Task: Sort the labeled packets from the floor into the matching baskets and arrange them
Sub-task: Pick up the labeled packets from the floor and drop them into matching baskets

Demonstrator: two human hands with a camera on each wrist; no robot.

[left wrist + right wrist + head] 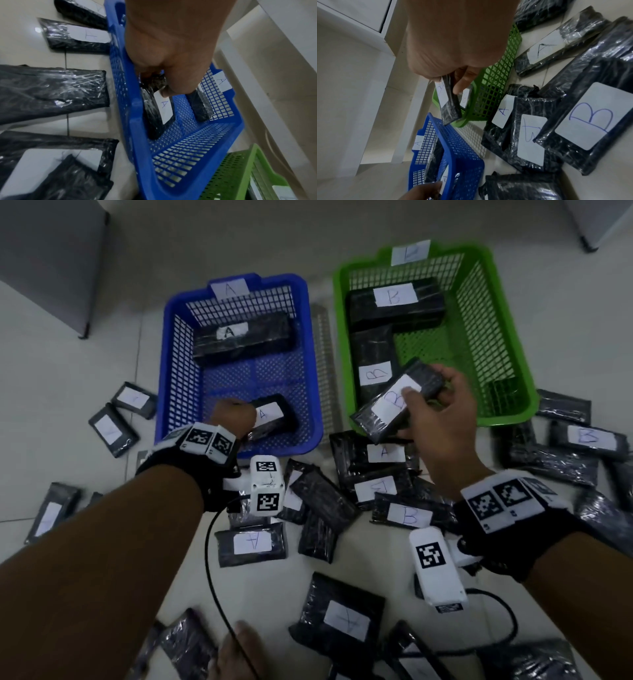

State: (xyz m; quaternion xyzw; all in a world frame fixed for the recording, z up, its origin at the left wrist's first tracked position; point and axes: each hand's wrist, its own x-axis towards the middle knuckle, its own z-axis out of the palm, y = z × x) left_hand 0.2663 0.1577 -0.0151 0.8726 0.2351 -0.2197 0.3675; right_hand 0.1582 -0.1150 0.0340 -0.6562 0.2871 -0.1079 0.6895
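An A-labelled packet (272, 416) lies low in the near end of the blue basket (310, 419), gripped by the left hand (233, 416), whose fingers curl over the packet's near end; the left wrist view shows a fingertip (169, 92) on the edge of its white label. A second A packet (241, 337) rests across the far end of the same basket, under the basket's own A tag (230, 289). The right hand (442, 412) pinches a B-labelled packet (397, 402), thumb on the label and fingers beneath, holding it tilted above the near left corner of the green basket (513, 392). Inside the green basket one B packet (395, 302) lies across the far end and another (375, 361) runs along the left wall. Further black packets (251, 544), some labelled A, some B, some face down, are scattered overlapping on the tiled floor (68, 392) in front of and beside both baskets.
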